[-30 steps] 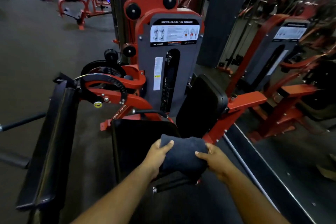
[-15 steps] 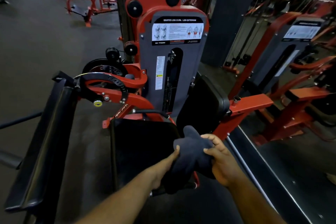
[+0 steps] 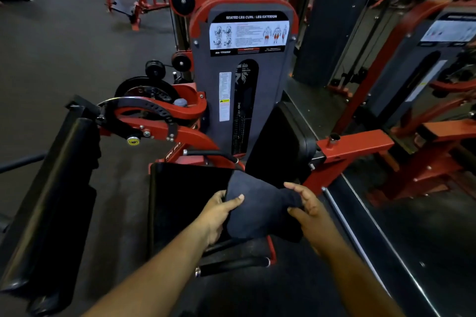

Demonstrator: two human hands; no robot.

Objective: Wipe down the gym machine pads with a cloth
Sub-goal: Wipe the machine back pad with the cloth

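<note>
Fingers of the left hand (image 3: 217, 213) and right hand (image 3: 307, 210) pinch a dark cloth (image 3: 260, 210) by its sides above the near black seat pad (image 3: 185, 203).

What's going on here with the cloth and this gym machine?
A person stands over a red leg curl and extension machine, holding a dark cloth in both hands. The left hand pinches one edge, the right hand grips the other. The cloth hangs above the black seat pad, and wiping has not started.
</note>
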